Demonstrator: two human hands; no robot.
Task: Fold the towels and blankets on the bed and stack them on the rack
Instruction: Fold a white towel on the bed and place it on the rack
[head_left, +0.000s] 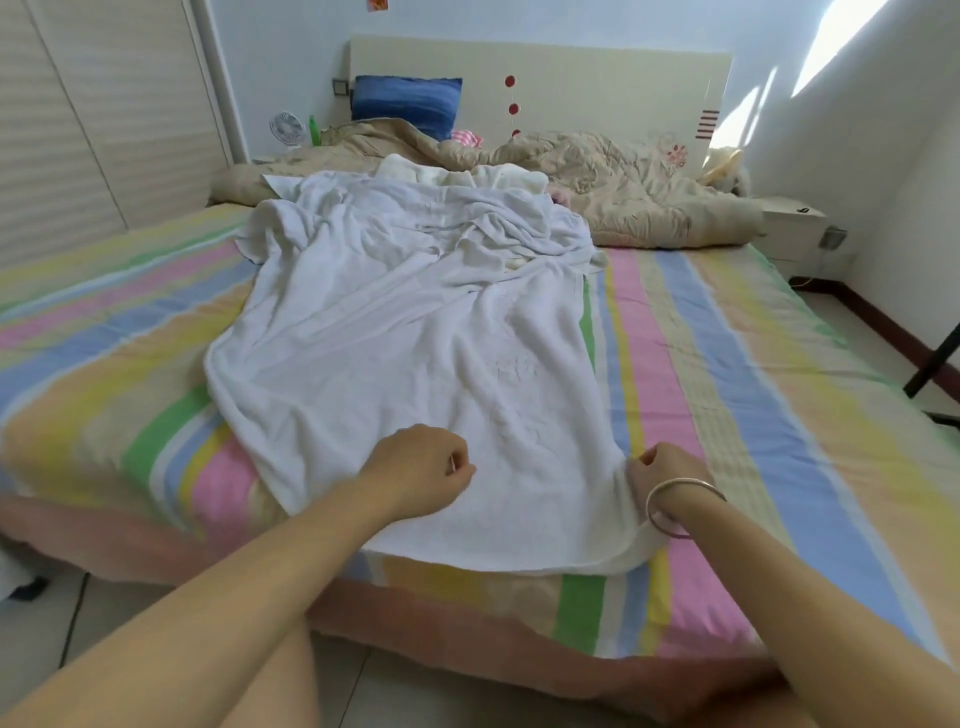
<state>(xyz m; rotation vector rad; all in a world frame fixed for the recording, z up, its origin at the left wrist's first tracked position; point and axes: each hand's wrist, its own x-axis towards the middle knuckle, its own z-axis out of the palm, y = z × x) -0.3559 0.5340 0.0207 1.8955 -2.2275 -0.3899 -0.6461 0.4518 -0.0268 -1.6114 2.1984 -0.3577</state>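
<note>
A large white towel (405, 332) lies spread lengthwise on the striped bed (727, 353), rumpled at its far end. Beyond it a second white cloth (457, 176) is bunched up. My left hand (421, 470) lies over the towel's near part with its fingers curled; whether it pinches the cloth is hidden. My right hand (665, 470), a bangle on its wrist, grips the towel's near right edge, which is bunched under the fingers.
A beige quilt (623, 182) is heaped across the head of the bed, with a blue pillow (405, 104) against the headboard (571, 73). A wardrobe (78, 130) stands left, a nightstand (789, 223) right. A dark stand leg (935, 364) is on the floor at right.
</note>
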